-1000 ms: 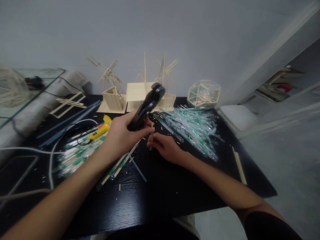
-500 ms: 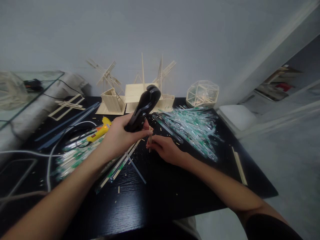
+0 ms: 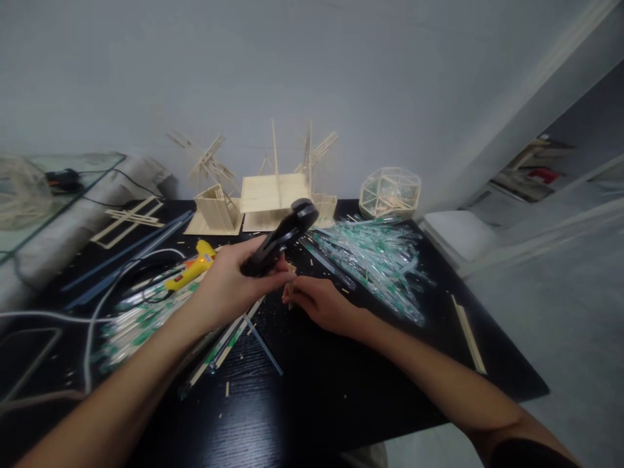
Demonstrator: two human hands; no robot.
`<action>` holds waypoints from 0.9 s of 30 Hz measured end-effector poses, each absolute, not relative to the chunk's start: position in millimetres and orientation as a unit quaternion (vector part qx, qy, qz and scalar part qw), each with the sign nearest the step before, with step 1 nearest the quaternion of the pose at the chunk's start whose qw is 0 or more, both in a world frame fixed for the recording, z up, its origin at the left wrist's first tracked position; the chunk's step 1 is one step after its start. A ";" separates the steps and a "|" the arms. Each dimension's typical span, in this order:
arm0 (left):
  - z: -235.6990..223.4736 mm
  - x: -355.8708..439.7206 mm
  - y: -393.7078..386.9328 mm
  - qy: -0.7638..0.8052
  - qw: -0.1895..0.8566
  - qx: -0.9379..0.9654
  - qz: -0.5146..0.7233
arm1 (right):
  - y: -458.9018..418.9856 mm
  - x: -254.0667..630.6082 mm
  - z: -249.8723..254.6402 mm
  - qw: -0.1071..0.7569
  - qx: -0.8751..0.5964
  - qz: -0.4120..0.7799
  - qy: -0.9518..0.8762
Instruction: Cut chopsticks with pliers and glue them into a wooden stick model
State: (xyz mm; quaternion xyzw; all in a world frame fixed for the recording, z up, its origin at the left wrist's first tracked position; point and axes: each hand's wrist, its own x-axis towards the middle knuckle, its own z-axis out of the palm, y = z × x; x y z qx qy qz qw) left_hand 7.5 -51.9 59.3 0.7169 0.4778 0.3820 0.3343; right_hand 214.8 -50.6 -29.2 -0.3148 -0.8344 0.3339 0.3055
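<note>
My left hand (image 3: 231,276) is wrapped round a black hand tool (image 3: 280,237) with a rounded upper end. The tool tilts up and to the right; its exact kind is not clear. A thin wooden stick (image 3: 291,300) stands nearly upright between my hands, its upper part at the left thumb and fingertips. My right hand (image 3: 319,302) is closed, pinching the stick's lower part with thumb and fingers. Just below, loose wooden sticks (image 3: 229,348) and a thin bluish clear strip (image 3: 263,344) lie on the black table (image 3: 322,390).
A yellow glue gun (image 3: 192,268) rests on bagged sticks (image 3: 141,325) at left, near a white cable (image 3: 90,351). More clear green-marked wrappers (image 3: 375,260) are heaped right of my hands. Wooden models (image 3: 214,211) and a faceted clear container (image 3: 390,193) stand along the wall.
The whole scene sits slightly lower in view as the head camera tilts. Both hands keep their grip on the stick, and the black tool leans a little more to the right.
</note>
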 end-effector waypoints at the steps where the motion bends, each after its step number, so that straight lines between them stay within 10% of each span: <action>1: 59.1 6.9 -51.9 0.476 0.332 0.720 0.381 | -50.1 215.1 -28.2 0.302 -0.316 0.332 -0.836; 27: 74.4 2.7 -58.7 0.454 0.319 0.767 0.322 | -56.8 212.1 -3.7 0.379 -0.335 0.287 -0.813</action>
